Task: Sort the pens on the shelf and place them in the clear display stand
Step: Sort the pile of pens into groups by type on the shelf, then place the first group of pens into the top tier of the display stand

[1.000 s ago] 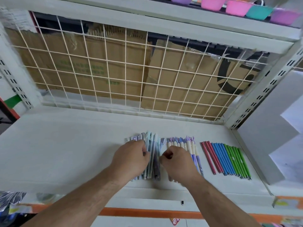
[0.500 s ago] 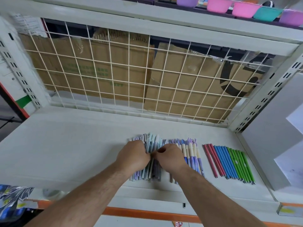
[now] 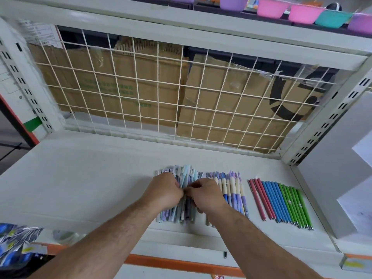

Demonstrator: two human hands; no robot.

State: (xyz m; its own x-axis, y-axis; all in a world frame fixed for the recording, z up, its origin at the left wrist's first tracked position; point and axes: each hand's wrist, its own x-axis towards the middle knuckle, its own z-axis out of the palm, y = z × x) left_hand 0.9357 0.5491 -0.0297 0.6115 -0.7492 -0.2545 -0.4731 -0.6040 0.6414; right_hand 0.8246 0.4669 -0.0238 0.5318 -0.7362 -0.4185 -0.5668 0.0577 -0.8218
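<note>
On the white metal shelf (image 3: 80,188), the left hand (image 3: 163,191) and right hand (image 3: 205,195) curl their fingers round a loose bundle of pale blue and lilac plastic pens (image 3: 184,174): light, stiff, likely slippery, best gripped mid-barrel.

Left hand (image 3: 163,191), right hand (image 3: 208,195) meet, fingers curled into pastel pens (image 3: 184,173) on shelf (image 3: 80,188).

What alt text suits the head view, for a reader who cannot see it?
The left hand and right hand meet on a white shelf, both gripping pens in a pastel pile. Right of them lie purple-and-cream pens, then a red, blue and green row.
</note>
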